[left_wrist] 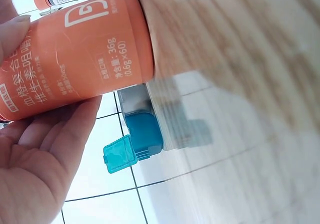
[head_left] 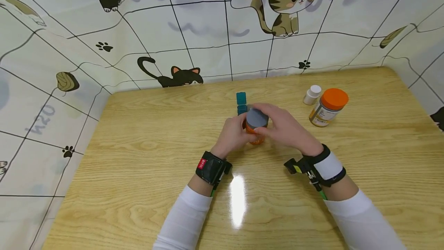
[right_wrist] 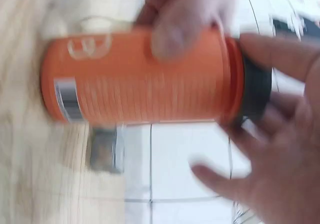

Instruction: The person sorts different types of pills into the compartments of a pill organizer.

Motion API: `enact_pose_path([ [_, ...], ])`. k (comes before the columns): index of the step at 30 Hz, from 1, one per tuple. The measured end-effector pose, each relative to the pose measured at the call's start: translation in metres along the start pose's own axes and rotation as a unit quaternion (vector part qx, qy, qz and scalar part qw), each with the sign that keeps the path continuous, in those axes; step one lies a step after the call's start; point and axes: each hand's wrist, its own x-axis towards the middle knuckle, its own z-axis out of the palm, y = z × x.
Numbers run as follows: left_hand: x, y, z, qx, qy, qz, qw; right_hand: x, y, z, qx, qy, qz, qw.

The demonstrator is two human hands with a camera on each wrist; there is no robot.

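An orange bottle (left_wrist: 75,54) with white print stands near the middle of the table under a dark grey cap (head_left: 257,118). My left hand (head_left: 234,134) grips the bottle's body, its thumb on one side and fingers round the other. My right hand (head_left: 286,128) holds the cap from the right, thumb on the near side and fingers on the far side. In the blurred right wrist view, one finger of it sticks out away from the cap. Just behind the bottle lies a pill box (left_wrist: 145,134), partly hidden, with a teal lid (left_wrist: 120,155) flipped up.
Right of my hands stand a small white bottle (head_left: 312,95) and a larger jar (head_left: 328,107) with an orange lid. The wooden table (head_left: 149,146) ends at a cat-printed curtain (head_left: 208,26) behind and at the sides.
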Motion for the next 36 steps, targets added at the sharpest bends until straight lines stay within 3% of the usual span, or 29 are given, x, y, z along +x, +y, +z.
enact_pose_path([
  [3, 0.000, 0.001, 0.000, 0.000, -0.002, -0.003, 1.0000, 0.002, 0.008, -0.010, 0.023, -0.047, -0.037, 0.9979],
  [5, 0.000, 0.001, 0.000, -0.002, -0.002, -0.003, 1.0000, 0.001, 0.009, -0.011, 0.031, -0.051, -0.034, 0.9976],
  [9, 0.000, 0.000, 0.000, -0.003, -0.001, -0.003, 1.0000, -0.004, 0.000, 0.003, 0.045, 0.025, 0.019, 0.9985],
  [14, -0.001, -0.001, -0.001, 0.011, 0.007, -0.007, 0.9999, -0.006, -0.011, 0.031, 0.096, 0.139, 0.087, 0.9818],
  [17, -0.001, 0.000, 0.000, 0.011, 0.005, -0.007, 0.9999, -0.006, -0.008, 0.038, 0.118, 0.166, 0.093, 0.9747],
  [20, 0.000, 0.000, 0.000, -0.001, 0.001, -0.010, 1.0000, -0.005, 0.002, 0.033, 0.150, 0.141, 0.080, 0.9753],
  [24, 0.000, 0.001, -0.001, -0.008, -0.001, -0.014, 0.9999, 0.004, 0.025, 0.019, 0.216, 0.043, 0.041, 0.9745],
  [28, 0.000, 0.001, -0.001, 0.006, -0.003, -0.014, 0.9999, 0.015, 0.046, 0.008, 0.282, -0.062, -0.004, 0.9575],
  [30, 0.000, 0.001, 0.000, 0.013, -0.004, -0.013, 0.9998, 0.018, 0.051, 0.005, 0.304, -0.096, -0.018, 0.9477],
  [33, 0.000, 0.001, 0.000, 0.009, -0.006, -0.012, 0.9999, 0.016, 0.050, 0.004, 0.315, -0.102, -0.018, 0.9435],
  [36, 0.001, 0.001, -0.001, -0.001, -0.007, -0.008, 0.9999, 0.007, 0.037, 0.009, 0.276, -0.033, 0.017, 0.9605],
])
